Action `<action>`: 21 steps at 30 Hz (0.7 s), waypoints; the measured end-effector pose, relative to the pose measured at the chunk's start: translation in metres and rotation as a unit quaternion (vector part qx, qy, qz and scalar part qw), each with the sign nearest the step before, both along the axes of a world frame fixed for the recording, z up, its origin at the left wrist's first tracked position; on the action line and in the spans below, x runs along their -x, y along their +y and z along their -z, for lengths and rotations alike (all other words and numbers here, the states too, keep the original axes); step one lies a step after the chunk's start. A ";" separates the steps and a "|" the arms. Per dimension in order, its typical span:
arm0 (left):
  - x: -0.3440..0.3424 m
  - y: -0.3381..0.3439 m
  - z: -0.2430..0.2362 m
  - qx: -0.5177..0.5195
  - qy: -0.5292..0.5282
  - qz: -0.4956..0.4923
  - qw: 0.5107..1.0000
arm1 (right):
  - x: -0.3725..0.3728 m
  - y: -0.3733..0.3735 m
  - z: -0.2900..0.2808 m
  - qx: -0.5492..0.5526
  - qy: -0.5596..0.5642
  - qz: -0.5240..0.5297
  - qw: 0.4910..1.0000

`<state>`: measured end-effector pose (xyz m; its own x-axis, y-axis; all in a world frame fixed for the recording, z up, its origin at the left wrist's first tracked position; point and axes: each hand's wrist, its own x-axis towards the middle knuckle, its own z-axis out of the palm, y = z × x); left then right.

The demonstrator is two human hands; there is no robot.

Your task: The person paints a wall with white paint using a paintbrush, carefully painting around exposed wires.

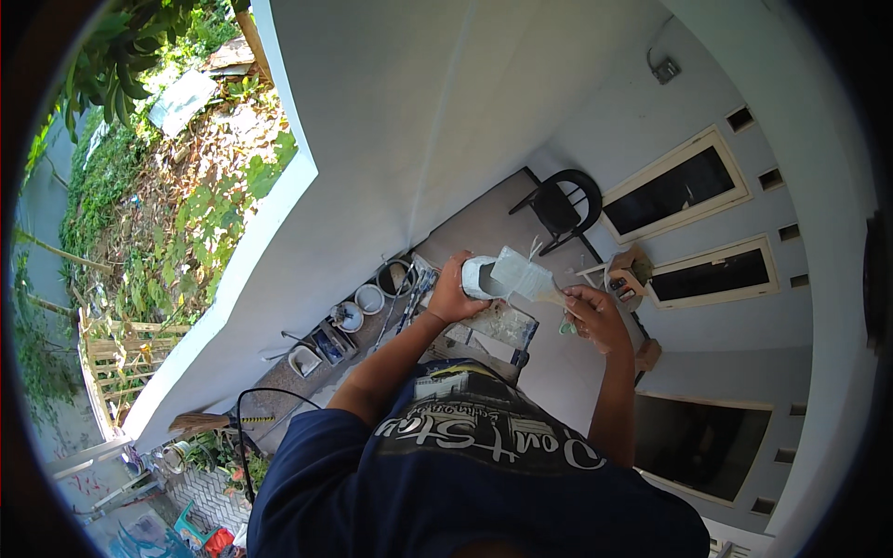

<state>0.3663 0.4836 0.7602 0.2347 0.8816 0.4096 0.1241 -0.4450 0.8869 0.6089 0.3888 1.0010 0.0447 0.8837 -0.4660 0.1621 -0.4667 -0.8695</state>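
My left hand (453,290) is wrapped round a pale, hollow, cup-like vessel (472,277), held up in front of my chest with its dark opening facing right. In my right hand (595,316) is a flat, pale, paddle-shaped tool (523,273) with a light tapered handle, gripped at the handle end. Its broad whitish end overlaps the vessel's opening; whether the two touch, I cannot tell. A small green piece shows below my right fingers, too small to name. Beneath the hands stands a worktable (498,324) with a stained, splattered top.
Along the wall on the left stand white tubs (369,298), a dark bucket (395,276) and a dark tray (333,343). A black chair (561,206) is ahead, with a cardboard box (633,267) to the right. At the lower left lies a broom (200,422).
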 end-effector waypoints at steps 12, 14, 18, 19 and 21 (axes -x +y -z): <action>0.006 -0.012 -0.003 -0.009 -0.002 -0.017 1.000 | 0.048 0.123 -0.162 -0.197 -0.001 -0.045 0.979; 0.003 -0.011 -0.006 0.003 -0.005 -0.008 1.000 | 0.055 0.158 -0.199 -0.243 -0.011 -0.036 0.969; 0.004 -0.012 -0.002 0.017 -0.013 -0.014 1.000 | 0.089 0.240 -0.256 -0.329 0.048 -0.001 0.943; 0.005 -0.012 -0.001 0.021 -0.012 -0.014 1.000 | 0.096 0.261 -0.269 -0.332 0.045 -0.007 0.942; 0.003 -0.010 -0.005 0.033 -0.012 -0.006 0.999 | 0.106 0.297 -0.296 -0.347 0.079 -0.005 0.934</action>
